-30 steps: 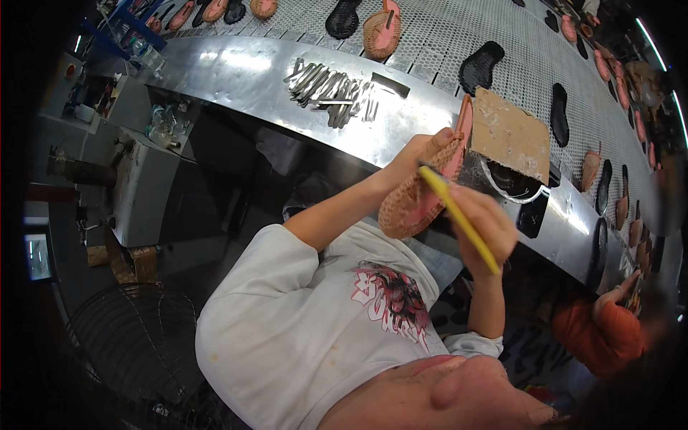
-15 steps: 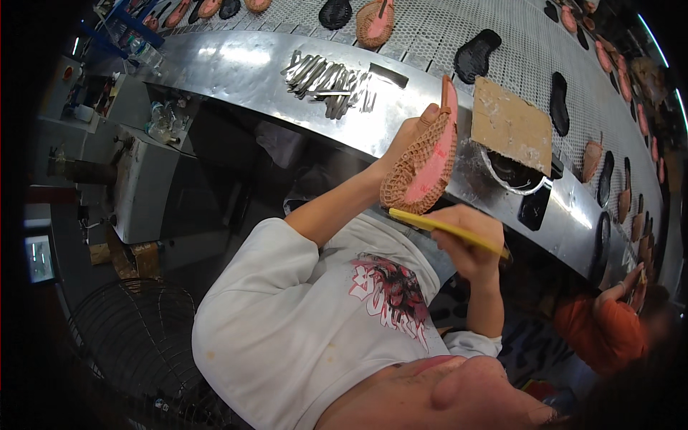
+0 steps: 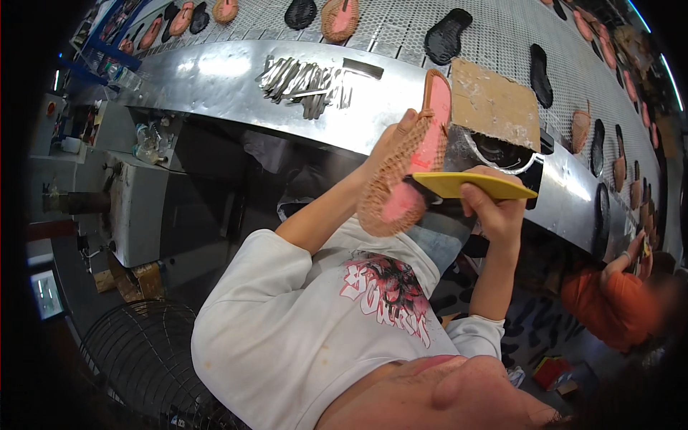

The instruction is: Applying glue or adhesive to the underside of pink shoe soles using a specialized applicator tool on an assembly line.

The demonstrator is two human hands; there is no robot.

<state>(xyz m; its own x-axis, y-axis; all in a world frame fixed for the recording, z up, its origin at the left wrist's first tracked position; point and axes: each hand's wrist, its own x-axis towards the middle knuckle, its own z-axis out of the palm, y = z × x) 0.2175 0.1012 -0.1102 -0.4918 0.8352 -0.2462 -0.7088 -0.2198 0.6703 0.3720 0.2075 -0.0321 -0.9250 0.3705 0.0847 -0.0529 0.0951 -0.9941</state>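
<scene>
My left hand [image 3: 388, 149] is wrapped around the side of a tan woven shoe [image 3: 431, 147] with a pink inner sole, tilted with its narrow strap end up. In my right hand [image 3: 497, 209] is a yellow-handled brush [image 3: 476, 185]. The brush's dark tip is at the edge of the shoe, near its rounded lower end; whether it touches is hard to tell. Just beyond the hands, a piece of brown cardboard [image 3: 494, 104] partly covers a round pot [image 3: 502, 154] with a whitish, crusted rim.
A metal ledge [image 3: 222, 75] runs along a mesh conveyor [image 3: 390, 43] carrying black soles [image 3: 448, 36] and woven shoes [image 3: 340, 20]. Thin metal strips [image 3: 304, 82] lie piled on the ledge. A wire fan guard [image 3: 136, 351] stands lower left; a co-worker in orange [image 3: 609, 304] is at right.
The shoe has turned and dropped at its rounded end, showing more of its pink inside. My right hand has risen, bringing the brush up and across to the shoe's edge. The view has shifted slightly.
</scene>
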